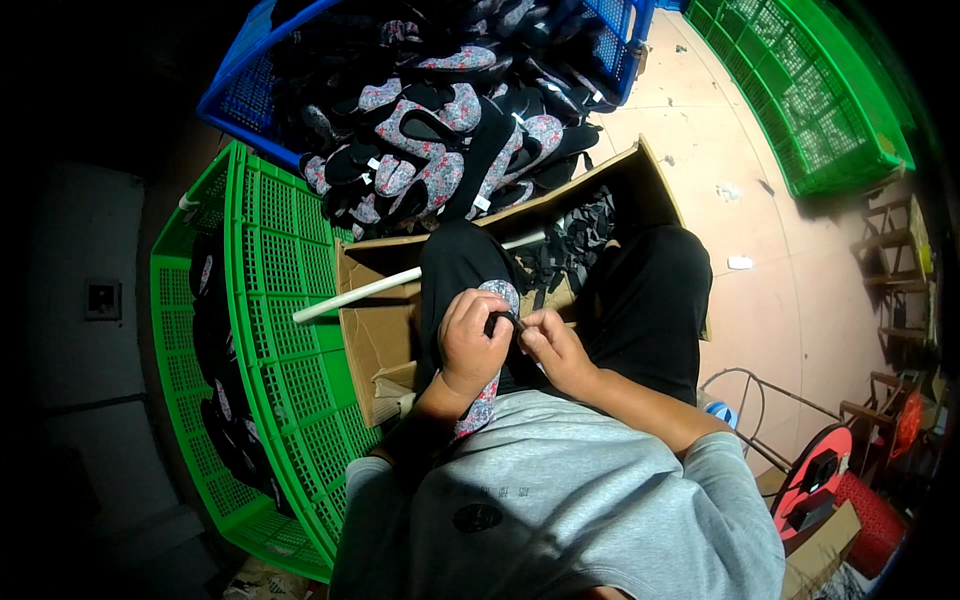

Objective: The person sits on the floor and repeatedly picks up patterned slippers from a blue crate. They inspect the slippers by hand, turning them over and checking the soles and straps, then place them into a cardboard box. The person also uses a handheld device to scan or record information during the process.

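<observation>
Over my lap I hold a grey floral fabric piece with black edging (480,408), which looks like a cloth slipper or shoe upper. My left hand (470,345) is closed around its middle, with one end showing above the fingers and another hanging below the wrist. My right hand (556,352) pinches at its black edge, thumb and forefinger together. The two hands' fingertips almost meet there. Whatever small part lies between the right fingertips is hidden. Between my knees, an open cardboard box (380,345) holds black fabric scraps (578,240).
A blue basket (240,105) ahead is heaped with similar floral and black pieces (430,150). Green crates stand at my left (300,320) and far right (800,110). A white tube (350,297) crosses the box. A red-topped stool (815,470) stands at right.
</observation>
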### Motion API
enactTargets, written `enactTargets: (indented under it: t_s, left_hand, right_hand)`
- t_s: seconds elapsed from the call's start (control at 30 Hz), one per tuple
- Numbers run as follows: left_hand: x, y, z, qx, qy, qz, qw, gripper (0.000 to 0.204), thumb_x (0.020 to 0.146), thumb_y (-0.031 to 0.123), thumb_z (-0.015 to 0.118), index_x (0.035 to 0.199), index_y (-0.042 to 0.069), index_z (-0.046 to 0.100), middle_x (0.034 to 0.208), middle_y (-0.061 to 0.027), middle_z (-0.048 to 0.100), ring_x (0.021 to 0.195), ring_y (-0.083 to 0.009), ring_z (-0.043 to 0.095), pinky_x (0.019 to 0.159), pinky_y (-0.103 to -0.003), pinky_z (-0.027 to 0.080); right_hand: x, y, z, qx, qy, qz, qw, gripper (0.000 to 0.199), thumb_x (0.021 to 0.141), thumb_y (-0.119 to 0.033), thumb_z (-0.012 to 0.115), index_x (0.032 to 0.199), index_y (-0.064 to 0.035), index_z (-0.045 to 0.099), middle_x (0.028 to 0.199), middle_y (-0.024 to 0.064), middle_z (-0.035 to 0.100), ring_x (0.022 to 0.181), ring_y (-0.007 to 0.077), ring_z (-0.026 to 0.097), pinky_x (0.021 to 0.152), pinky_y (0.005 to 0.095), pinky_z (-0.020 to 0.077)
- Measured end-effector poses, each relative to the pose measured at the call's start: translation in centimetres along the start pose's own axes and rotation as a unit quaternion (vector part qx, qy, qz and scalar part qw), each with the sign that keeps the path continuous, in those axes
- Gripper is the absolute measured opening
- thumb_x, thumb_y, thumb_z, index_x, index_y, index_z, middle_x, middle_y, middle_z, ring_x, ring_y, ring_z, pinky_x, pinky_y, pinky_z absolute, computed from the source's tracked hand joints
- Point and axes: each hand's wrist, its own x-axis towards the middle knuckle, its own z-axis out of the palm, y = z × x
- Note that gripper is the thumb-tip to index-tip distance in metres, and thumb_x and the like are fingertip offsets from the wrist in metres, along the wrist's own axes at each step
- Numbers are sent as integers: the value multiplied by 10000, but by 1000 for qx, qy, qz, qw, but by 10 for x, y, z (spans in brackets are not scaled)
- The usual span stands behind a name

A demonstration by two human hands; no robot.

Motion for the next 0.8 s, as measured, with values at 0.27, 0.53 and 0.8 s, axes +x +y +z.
enactTargets:
  t_s: [0.27,0.53,0.8]
  left_hand:
    - [-2,0,3,21,4,-4,1000,166,668,-49,628,810,28,589,838,-119,624,802,-314,619,721,-377,508]
    - [-3,1,5,33,5,-13,999,142,677,-26,623,798,29,574,834,-117,614,803,-322,607,714,-391,501]
    - [-2,3,5,45,-11,-16,999,150,676,-21,627,809,29,578,839,-117,615,813,-326,606,728,-396,500]
  right_hand:
    - [1,7,1,-81,38,-21,996,207,988,-194,569,1071,-8,532,834,126,612,745,219,612,691,332,492]
    - [1,9,1,-88,44,-16,995,209,985,-196,571,1055,-2,539,818,132,631,737,232,631,681,339,499]
    - [5,19,0,95,61,52,992,160,1006,-212,549,996,-55,519,736,20,560,637,93,524,574,247,425]
